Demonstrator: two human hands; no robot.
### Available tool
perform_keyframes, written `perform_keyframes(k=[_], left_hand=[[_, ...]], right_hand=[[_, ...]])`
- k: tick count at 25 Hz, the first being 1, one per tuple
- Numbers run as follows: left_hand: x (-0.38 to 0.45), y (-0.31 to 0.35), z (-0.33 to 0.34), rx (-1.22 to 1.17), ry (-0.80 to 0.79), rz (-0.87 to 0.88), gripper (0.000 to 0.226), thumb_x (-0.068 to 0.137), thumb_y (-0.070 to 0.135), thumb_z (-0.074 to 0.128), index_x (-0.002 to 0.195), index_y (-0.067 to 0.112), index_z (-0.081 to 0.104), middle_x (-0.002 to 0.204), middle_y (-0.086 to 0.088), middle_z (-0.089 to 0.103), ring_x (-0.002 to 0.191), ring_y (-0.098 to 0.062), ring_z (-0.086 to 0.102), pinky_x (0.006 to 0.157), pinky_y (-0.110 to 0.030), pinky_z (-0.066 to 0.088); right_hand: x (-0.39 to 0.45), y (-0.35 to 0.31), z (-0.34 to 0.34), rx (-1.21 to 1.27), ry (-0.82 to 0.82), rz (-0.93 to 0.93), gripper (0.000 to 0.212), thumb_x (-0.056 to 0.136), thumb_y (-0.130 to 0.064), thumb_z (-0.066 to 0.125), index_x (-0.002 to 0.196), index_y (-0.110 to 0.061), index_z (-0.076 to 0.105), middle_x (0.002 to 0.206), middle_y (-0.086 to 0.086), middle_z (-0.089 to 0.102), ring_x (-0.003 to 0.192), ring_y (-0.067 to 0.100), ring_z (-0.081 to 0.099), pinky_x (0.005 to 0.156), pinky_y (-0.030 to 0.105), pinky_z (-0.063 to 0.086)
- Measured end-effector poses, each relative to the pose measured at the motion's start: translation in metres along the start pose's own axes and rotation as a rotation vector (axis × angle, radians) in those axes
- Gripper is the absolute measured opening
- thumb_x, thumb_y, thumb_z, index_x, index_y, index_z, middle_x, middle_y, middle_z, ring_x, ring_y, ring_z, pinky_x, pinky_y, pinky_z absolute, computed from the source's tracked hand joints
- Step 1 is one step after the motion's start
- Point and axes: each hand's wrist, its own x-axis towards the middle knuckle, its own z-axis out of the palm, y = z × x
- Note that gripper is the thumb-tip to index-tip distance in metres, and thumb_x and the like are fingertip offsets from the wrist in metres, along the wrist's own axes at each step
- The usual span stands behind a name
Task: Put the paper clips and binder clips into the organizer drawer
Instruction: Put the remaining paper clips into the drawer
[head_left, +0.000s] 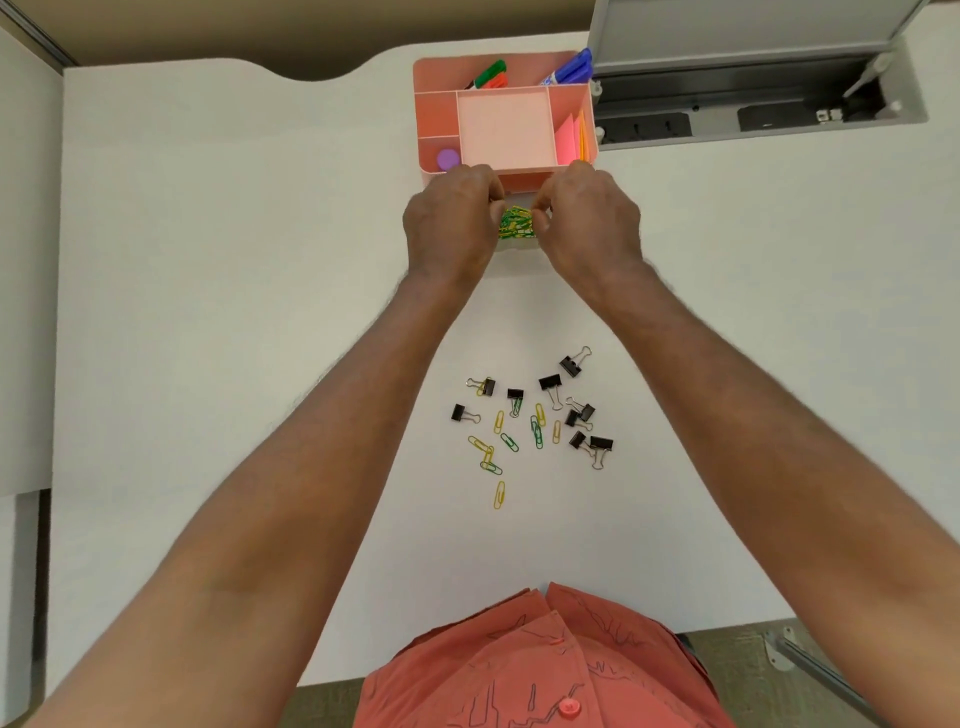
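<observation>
The white desk (208, 260) lies under your outstretched arms. At its far edge sits the pink organizer (504, 130), its drawer (511, 200) pulled toward you. Your left hand (449, 223) and right hand (589, 221) curl close together over that drawer, fingertips pinched around a green-and-yellow bunch of paper clips (515, 222). Nearer you, black binder clips (550, 383) and loose paper clips (498, 493) lie scattered on the desk.

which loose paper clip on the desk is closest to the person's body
The yellow paper clip lying alone at the near end of the scatter. It sits apart, below the green paper clip; every other clip and the binder clips lie farther away.
</observation>
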Motion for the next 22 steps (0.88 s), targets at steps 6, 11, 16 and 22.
perform_keyframes(k=[6, 11, 16, 22], left_hand=[[-0.024, -0.009, -0.003, -0.175, 0.1, 0.118, 0.017, 0.094, 0.029, 0.062, 0.109, 0.024, 0.069, 0.108, 0.007, 0.067, 0.093, -0.015, 0.064, 0.075, -0.031, 0.052], [-0.143, -0.014, -0.004, -0.331, -0.122, 0.083, 0.011, 0.097, 0.03, 0.062, 0.106, 0.027, 0.067, 0.097, 0.011, 0.064, 0.071, -0.001, 0.046, 0.072, -0.028, 0.05], [-0.253, -0.031, 0.007, -0.172, -0.41, 0.073, 0.045, 0.091, 0.043, 0.07, 0.129, 0.024, 0.058, 0.123, 0.005, 0.055, 0.107, -0.015, 0.059, 0.078, -0.036, 0.057], [-0.274, -0.024, 0.019, -0.036, -0.461, -0.046, 0.082, 0.079, 0.042, 0.082, 0.145, 0.01, 0.044, 0.134, -0.008, 0.046, 0.117, -0.025, 0.052, 0.084, -0.039, 0.055]], right_hand=[[-0.033, 0.011, 0.002, 0.524, 0.155, 0.129, 0.021, 0.099, -0.021, 0.056, 0.107, -0.023, 0.075, 0.107, -0.001, 0.065, 0.09, 0.007, 0.062, 0.08, 0.026, 0.053], [-0.145, 0.016, 0.018, 0.698, -0.049, 0.293, 0.016, 0.096, -0.02, 0.058, 0.099, -0.025, 0.073, 0.092, -0.009, 0.071, 0.075, 0.003, 0.063, 0.074, 0.031, 0.057], [-0.231, 0.016, 0.042, 0.418, -0.223, 0.18, 0.017, 0.094, -0.028, 0.066, 0.11, -0.021, 0.07, 0.099, -0.004, 0.068, 0.085, 0.014, 0.065, 0.077, 0.037, 0.056], [-0.241, 0.009, 0.06, 0.036, -0.242, 0.011, 0.048, 0.088, -0.043, 0.074, 0.126, -0.017, 0.059, 0.113, 0.003, 0.058, 0.1, 0.023, 0.061, 0.064, 0.035, 0.052]])
